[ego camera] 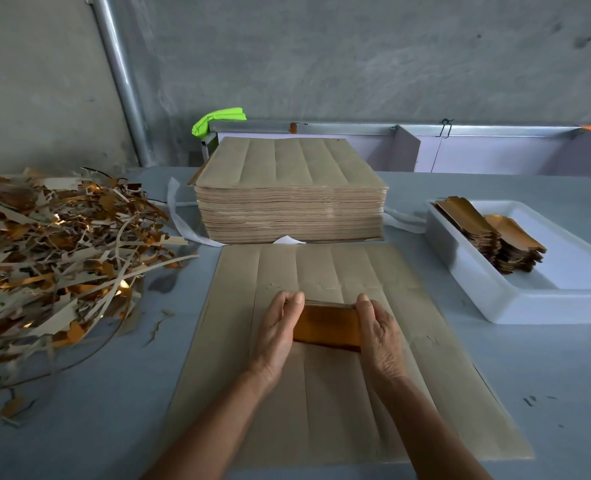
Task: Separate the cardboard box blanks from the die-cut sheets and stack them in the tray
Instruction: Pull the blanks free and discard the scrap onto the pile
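A small bundle of gold-faced blanks (327,323) sits between the two hands above a flat die-cut sheet (325,268) on the desk (494,375). The left hand (275,329) grips its left end, the right hand (378,332) its right end, thumbs on top. Behind lies a tall stack of sheets (288,199). A white tray (515,299) at the right holds stacked blanks (494,237); a scrap pile (55,247) lies at the left.
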`<state>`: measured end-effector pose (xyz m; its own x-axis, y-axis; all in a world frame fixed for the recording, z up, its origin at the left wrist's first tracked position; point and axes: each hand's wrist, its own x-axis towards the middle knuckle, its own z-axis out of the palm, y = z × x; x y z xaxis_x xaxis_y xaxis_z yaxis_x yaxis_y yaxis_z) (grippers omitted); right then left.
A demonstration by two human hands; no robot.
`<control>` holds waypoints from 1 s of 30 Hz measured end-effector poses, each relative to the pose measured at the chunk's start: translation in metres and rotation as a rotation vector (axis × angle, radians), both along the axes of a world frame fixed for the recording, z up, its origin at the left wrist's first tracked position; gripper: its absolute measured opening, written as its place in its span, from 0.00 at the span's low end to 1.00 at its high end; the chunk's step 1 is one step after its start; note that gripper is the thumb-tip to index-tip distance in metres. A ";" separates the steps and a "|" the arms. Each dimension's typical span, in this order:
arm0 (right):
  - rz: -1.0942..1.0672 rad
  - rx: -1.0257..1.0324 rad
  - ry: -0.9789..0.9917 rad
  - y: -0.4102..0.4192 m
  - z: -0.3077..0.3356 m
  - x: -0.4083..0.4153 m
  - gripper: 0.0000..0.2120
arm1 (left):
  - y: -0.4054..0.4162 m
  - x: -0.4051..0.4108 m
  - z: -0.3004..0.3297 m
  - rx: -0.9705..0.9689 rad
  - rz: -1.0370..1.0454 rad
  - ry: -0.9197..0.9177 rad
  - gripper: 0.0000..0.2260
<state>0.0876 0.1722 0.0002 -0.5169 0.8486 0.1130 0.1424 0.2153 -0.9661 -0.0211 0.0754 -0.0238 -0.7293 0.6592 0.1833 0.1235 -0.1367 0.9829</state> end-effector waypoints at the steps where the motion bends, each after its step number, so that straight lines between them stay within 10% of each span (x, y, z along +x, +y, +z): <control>1: 0.001 0.001 -0.007 0.001 0.000 -0.001 0.23 | -0.001 -0.002 0.001 -0.061 -0.024 0.009 0.11; 7: 0.023 -0.142 0.033 0.003 0.008 -0.005 0.18 | 0.000 -0.007 0.000 -0.117 0.094 -0.011 0.12; 14: 0.058 -0.359 0.060 0.012 0.017 -0.001 0.23 | 0.009 0.004 0.023 0.093 0.323 -0.581 0.05; 17: 0.158 -0.452 0.064 -0.005 0.015 -0.008 0.09 | 0.012 0.022 0.033 0.165 0.253 -0.682 0.06; 24: 0.114 -0.361 0.080 -0.002 0.025 -0.002 0.13 | 0.004 0.019 0.040 -0.163 0.173 -0.360 0.03; 30: 0.222 -0.323 0.003 -0.005 0.023 -0.002 0.14 | 0.007 0.011 0.038 -0.281 -0.056 -0.247 0.23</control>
